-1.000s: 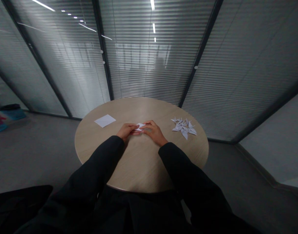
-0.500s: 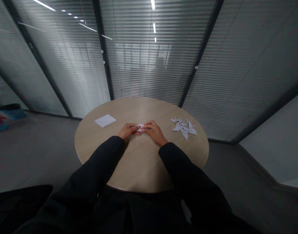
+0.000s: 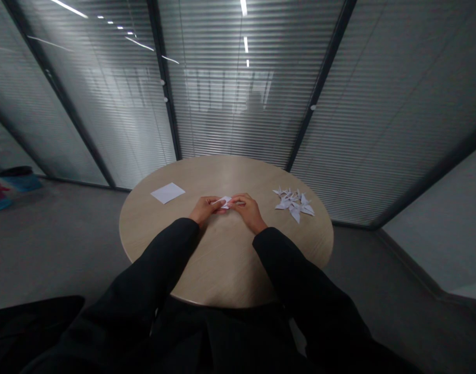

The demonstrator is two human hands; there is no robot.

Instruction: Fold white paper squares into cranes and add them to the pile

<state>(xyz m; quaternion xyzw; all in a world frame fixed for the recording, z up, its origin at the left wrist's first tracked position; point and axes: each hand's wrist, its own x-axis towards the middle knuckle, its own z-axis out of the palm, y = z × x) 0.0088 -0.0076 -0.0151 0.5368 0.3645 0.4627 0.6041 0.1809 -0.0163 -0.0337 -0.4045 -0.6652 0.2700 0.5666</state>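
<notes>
The left hand [image 3: 202, 209] and the right hand [image 3: 248, 212] met near the middle of the frame, both closed in a pinch, with fingers and thumbs drawn together. Between their fingertips [image 3: 233, 202] they gripped a small folded paper [image 3: 224, 202], held just above the table. Its exact folds were mostly hidden by the fingers, though a white point showed between the hands. Dark sleeves [image 3: 160, 259] ran from both wrists back toward the lower edge of the frame.

The folded paper was over the far half of a round wooden table [image 3: 222, 270]. To the left of the hands lay a flat, unfolded white sheet [image 3: 168, 193], well clear of the left hand. To the right, near the table's far edge, lay a loose heap of white origami cranes [image 3: 293, 203], several finished pieces overlapping. So a number of pieces were done, one was in the hands and partly folded, and one sheet showed no folds.

Beyond the table stood glass walls with blinds [image 3: 238, 104]. At the far left, on the grey floor [image 3: 58, 244], lay a teal and red pile [image 3: 12, 187], too dim to identify.
</notes>
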